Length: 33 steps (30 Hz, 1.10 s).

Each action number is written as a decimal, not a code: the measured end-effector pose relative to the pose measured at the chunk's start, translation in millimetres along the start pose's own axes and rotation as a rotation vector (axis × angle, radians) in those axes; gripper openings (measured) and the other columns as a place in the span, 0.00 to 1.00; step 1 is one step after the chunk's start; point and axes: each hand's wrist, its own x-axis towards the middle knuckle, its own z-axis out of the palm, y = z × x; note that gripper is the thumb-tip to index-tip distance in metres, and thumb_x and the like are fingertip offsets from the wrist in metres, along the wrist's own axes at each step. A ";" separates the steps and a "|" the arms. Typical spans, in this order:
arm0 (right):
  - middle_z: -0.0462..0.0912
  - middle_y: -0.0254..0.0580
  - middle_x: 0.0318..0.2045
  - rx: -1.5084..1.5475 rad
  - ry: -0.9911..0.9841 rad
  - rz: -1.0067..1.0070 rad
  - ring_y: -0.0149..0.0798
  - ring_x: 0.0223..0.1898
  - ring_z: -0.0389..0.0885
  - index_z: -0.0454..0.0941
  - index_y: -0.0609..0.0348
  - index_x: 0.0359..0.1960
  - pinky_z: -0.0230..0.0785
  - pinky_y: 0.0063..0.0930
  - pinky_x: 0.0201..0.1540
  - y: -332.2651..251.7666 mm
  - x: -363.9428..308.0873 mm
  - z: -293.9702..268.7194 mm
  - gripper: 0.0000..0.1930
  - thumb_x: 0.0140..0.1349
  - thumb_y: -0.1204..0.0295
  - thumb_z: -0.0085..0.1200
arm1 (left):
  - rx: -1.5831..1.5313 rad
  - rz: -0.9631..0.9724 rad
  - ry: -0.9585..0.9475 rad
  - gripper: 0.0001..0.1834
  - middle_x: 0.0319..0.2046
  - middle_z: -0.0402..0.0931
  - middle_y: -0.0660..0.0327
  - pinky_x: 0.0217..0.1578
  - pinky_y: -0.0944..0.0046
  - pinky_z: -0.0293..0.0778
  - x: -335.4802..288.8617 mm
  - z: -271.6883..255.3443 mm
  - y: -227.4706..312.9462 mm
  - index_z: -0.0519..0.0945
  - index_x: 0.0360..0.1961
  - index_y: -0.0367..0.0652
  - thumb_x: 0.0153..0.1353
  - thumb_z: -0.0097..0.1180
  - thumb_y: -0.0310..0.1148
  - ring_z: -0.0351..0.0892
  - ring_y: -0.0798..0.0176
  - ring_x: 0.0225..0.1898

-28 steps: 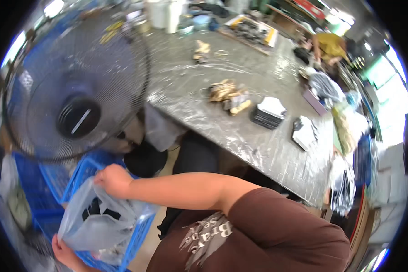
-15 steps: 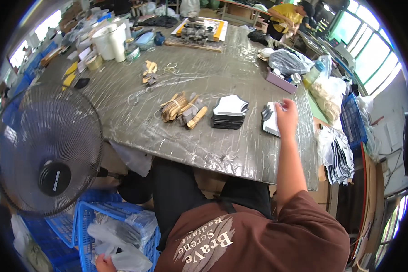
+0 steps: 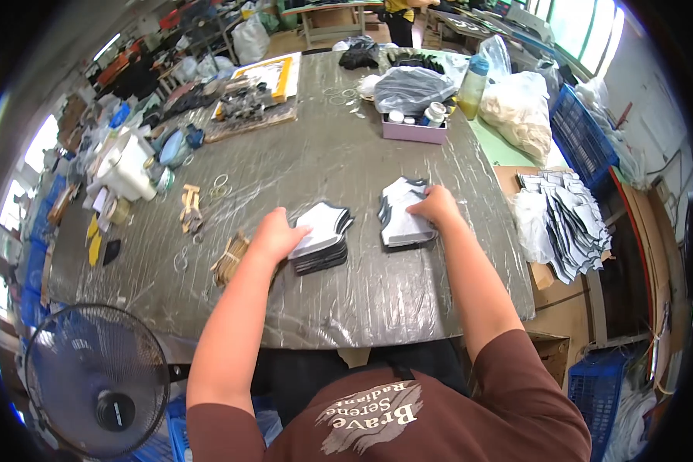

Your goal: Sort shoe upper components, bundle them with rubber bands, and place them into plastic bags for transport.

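Two stacks of cut pieces with white faces and black edges lie on the table. My left hand (image 3: 277, 234) is at the left side of the thicker stack (image 3: 320, 237), its thumb reaching over the edge and its fingers apart, holding nothing visibly. The thinner, slightly fanned stack (image 3: 404, 215) is to the right. My right hand (image 3: 439, 206) grips its right side, thumb on top. Beside my left forearm lies a bundle of tan strips (image 3: 230, 258), partly hidden by that arm.
A plastic-covered table (image 3: 362, 300) spreads before me. A purple box (image 3: 414, 133) of bottles stands farther back. A fan (image 3: 100, 385) is at lower left. More white pieces (image 3: 568, 219) lie on cardboard at right. Small tan pieces (image 3: 190, 206) lie left. Another person (image 3: 400, 21) stands behind.
My left hand has come up from the blue basket to the thicker stack. My right hand stays at the thinner stack. The view has turned, shifting the scene.
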 end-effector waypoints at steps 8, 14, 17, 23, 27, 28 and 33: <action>0.78 0.55 0.41 0.046 -0.051 -0.058 0.52 0.46 0.76 0.68 0.60 0.49 0.68 0.38 0.50 -7.6 -21.0 -6.4 0.39 0.31 0.66 0.74 | -0.272 -0.383 -0.619 0.28 0.40 0.79 0.56 0.40 0.61 0.72 34.4 24.4 6.0 0.78 0.43 0.34 0.39 0.73 0.34 0.78 0.60 0.39; 0.77 0.57 0.47 0.192 -0.054 -0.102 0.52 0.51 0.75 0.55 0.61 0.63 0.66 0.36 0.54 -2.1 -23.8 -1.7 0.53 0.31 0.72 0.73 | -0.547 -0.343 -0.701 0.30 0.38 0.79 0.51 0.40 0.63 0.72 4.9 34.9 10.9 0.75 0.44 0.30 0.39 0.72 0.29 0.78 0.59 0.39; 0.78 0.55 0.45 0.369 -0.088 -0.069 0.48 0.49 0.76 0.48 0.57 0.67 0.67 0.35 0.53 -3.2 -34.6 -4.6 0.58 0.31 0.74 0.72 | -0.711 -0.369 -0.542 0.36 0.41 0.75 0.56 0.43 0.63 0.72 -14.3 27.9 31.8 0.69 0.47 0.32 0.33 0.73 0.23 0.76 0.61 0.41; 0.80 0.46 0.37 0.604 -0.072 -0.139 0.37 0.39 0.78 0.62 0.62 0.57 0.70 0.29 0.45 11.6 -51.8 -7.3 0.43 0.35 0.75 0.70 | -0.666 0.079 -0.380 0.30 0.42 0.73 0.60 0.44 0.65 0.70 -61.2 31.0 65.2 0.69 0.40 0.41 0.34 0.72 0.23 0.71 0.67 0.44; 0.79 0.38 0.33 0.819 -0.208 -0.328 0.27 0.35 0.76 0.74 0.63 0.39 0.71 0.25 0.37 0.4 -96.3 -16.8 0.24 0.38 0.76 0.70 | -0.705 0.459 -0.274 0.27 0.42 0.74 0.54 0.49 0.64 0.69 -92.6 67.1 80.3 0.67 0.41 0.43 0.41 0.68 0.23 0.74 0.60 0.47; 0.79 0.37 0.34 0.882 -0.255 -0.419 0.29 0.37 0.76 0.76 0.62 0.40 0.71 0.24 0.40 6.0 -106.5 -12.6 0.21 0.42 0.76 0.67 | -0.672 0.487 -0.244 0.27 0.42 0.73 0.54 0.49 0.62 0.69 -96.4 78.6 77.8 0.67 0.40 0.43 0.39 0.69 0.24 0.74 0.56 0.46; 0.70 0.43 0.49 1.045 -0.624 -0.621 0.39 0.53 0.68 0.74 0.60 0.48 0.57 0.32 0.59 50.9 -116.9 -9.7 0.30 0.46 0.55 0.67 | -0.412 0.580 0.155 0.36 0.55 0.55 0.47 0.55 0.54 0.63 -104.0 99.0 68.3 0.66 0.45 0.44 0.33 0.73 0.28 0.63 0.46 0.53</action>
